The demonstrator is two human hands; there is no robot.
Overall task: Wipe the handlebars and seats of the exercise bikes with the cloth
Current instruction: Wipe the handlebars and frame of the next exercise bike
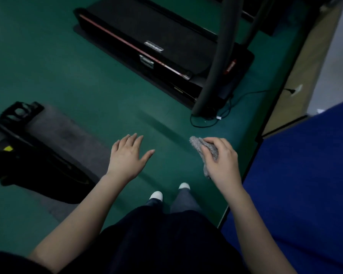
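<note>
Clearly, the person stands on a green floor [48, 66] and looks down at both hands, held out in the air before the body. The right hand [223, 163] holds the grey cloth [200, 146]: its fingers [216, 140] are curled over the bunched cloth and the thumb presses it from the side. One end of the cloth sticks out past the fingertips, and another end hangs down under the palm. The left hand [126, 157] holds nothing; it is palm down, with the fingers [136, 139] straight and a little spread. The two hands are apart from each other.

Ahead, a black treadmill [147, 32] lies on the floor, with a red stripe along its near edge and a small white label on its top. A thick black post [216, 56] rises at its right end, and a black cable [232, 103] curls on the floor beside the foot of the post. At the left, a black machine [18, 155] stands on a grey mat [63, 131]; what kind of machine it is, I cannot tell. It carries a small yellow sticker [8, 148]. At the right there is a blue surface [305, 184], just beside the right arm. Below the hands, two white shoes [156, 195] and dark trousers [184, 200] are seen.
</note>
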